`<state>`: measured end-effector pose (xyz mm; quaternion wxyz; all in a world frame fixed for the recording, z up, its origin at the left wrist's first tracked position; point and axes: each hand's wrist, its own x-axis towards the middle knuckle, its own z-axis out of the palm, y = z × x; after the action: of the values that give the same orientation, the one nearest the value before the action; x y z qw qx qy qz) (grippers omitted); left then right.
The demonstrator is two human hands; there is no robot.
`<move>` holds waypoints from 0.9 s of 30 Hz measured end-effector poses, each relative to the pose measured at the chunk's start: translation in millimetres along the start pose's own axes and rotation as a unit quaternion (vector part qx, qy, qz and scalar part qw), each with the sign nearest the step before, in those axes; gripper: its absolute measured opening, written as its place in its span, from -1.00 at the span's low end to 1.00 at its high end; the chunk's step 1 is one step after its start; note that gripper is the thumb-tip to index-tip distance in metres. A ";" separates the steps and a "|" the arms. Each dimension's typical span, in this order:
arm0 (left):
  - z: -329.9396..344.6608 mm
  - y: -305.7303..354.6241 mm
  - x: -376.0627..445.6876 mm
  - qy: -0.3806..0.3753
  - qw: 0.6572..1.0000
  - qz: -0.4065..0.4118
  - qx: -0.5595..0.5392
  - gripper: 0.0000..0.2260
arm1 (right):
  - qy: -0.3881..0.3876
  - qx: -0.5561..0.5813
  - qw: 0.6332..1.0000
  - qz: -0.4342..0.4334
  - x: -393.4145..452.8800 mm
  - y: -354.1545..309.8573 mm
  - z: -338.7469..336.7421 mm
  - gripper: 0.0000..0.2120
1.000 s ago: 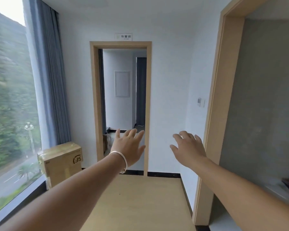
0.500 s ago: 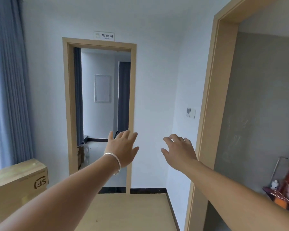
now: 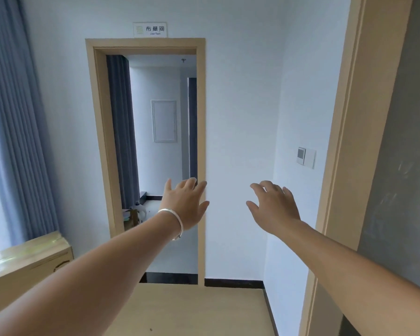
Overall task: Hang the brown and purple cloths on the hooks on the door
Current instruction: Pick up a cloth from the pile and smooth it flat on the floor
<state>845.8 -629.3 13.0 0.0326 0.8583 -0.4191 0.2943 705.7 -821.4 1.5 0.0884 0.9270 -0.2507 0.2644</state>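
Both arms are held out ahead at about waist height. The left hand (image 3: pixel 186 204), a bangle (image 3: pixel 174 220) on its wrist, has fingers spread and straight and holds nothing. The right hand (image 3: pixel 273 207) is relaxed, fingers slightly bent, also holding nothing. Judged from this, the hands are raised for show or balance while the person seeks the cloths, not for any grasp.

Neither cloth, no hook and no door leaf is in view; their whereabouts cannot be told. The doorway (image 3: pixel 146 151) ahead gives a narrow view: a bottle (image 3: pixel 141 212) low inside, otherwise unclear. The cardboard box (image 3: pixel 27 265) is cut off at left. The opening at right shows only a grey wall (image 3: pixel 403 166).
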 end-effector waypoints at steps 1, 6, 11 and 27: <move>8.3 3.1 16.5 0.002 1.000 -0.001 0.006 -0.54 | 0.000 0.002 1.000 -0.001 14.4 10.2 9.6 -0.53; 51.5 19.8 80.2 0.017 1.000 -0.012 0.012 -0.49 | -0.016 0.017 1.000 -0.004 69.6 50.1 54.6 -0.50; 98.6 35.2 125.7 0.017 1.000 0.003 0.023 -0.40 | -0.028 0.029 0.999 -0.008 109.7 78.7 92.3 -0.46; 260.2 2.5 356.6 0.045 0.999 0.017 0.001 -0.40 | -0.024 -0.034 0.999 0.012 319.4 136.0 205.7 -0.43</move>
<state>1137.8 -959.4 -12.1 0.0457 0.8369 -0.4314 0.3337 962.4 -1132.7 2.8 0.1109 0.9265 -0.2730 0.2341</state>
